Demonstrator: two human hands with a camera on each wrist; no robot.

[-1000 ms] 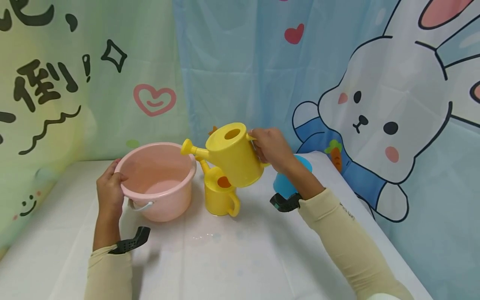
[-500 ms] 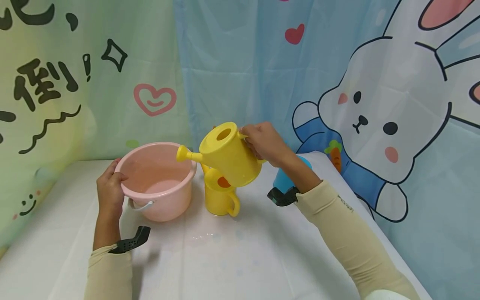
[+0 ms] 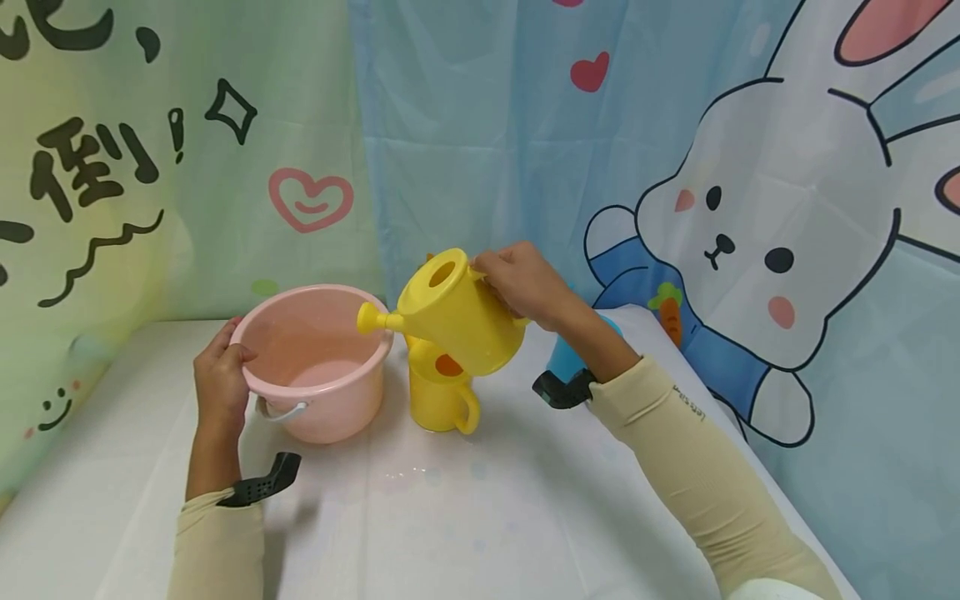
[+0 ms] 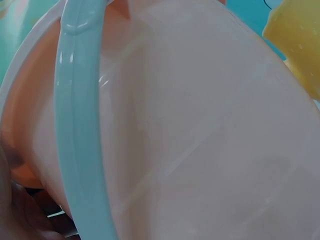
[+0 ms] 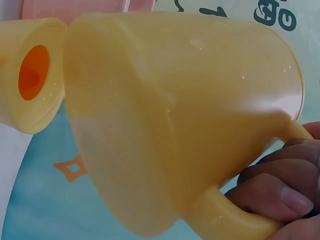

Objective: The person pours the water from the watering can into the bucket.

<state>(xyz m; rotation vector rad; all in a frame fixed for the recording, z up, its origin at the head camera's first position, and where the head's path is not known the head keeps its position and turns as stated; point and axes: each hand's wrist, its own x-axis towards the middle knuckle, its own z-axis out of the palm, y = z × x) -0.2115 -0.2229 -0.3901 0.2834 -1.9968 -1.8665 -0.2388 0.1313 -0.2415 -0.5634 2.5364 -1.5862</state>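
The right hand (image 3: 525,283) grips the handle of a tilted yellow watering can (image 3: 465,321), its spout's end overlapping the right rim of a pink bucket (image 3: 341,412); the left hand (image 3: 221,367) pinches that rim, fingers mostly hidden. The raised can partly covers a second watering can (image 3: 435,404). A blue object (image 3: 564,360), half hidden behind the right forearm, is hard to identify.

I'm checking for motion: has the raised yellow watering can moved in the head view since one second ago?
Yes: against the pink bucket, the raised watering can has shifted slightly left and its spout has dipped.
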